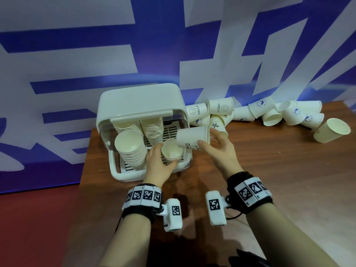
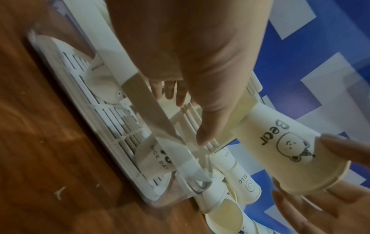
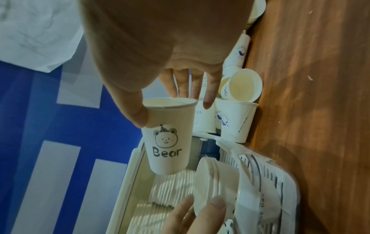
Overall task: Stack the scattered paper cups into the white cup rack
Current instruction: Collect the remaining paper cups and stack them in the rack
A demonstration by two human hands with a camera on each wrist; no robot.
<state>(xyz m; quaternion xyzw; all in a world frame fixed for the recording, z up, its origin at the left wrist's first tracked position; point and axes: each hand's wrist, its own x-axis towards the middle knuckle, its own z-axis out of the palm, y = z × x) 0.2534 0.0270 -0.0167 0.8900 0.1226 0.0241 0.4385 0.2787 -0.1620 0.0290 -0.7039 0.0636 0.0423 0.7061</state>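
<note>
The white cup rack (image 1: 138, 101) stands at the table's back left with its lid raised. Inside lean a long cup stack (image 1: 131, 149) and a second stack (image 1: 152, 128). My left hand (image 1: 163, 160) curls around a short stack (image 1: 171, 152) at the rack's front right; its fingertips (image 3: 202, 210) touch that stack's rim (image 3: 208, 182). My right hand (image 1: 207, 137) grips a "Bear" paper cup (image 1: 192, 138) by the rim, thumb on its side. The cup (image 3: 170, 142) hangs just above and right of the short stack, bottom pointing toward the rack (image 2: 112, 126).
Several loose paper cups (image 1: 219, 107) lie heaped against the blue and white wall behind the rack's right side, more (image 1: 289, 114) further right. One cup (image 1: 332, 132) lies alone at the far right. The wooden table (image 1: 269, 180) ends at the left near the rack.
</note>
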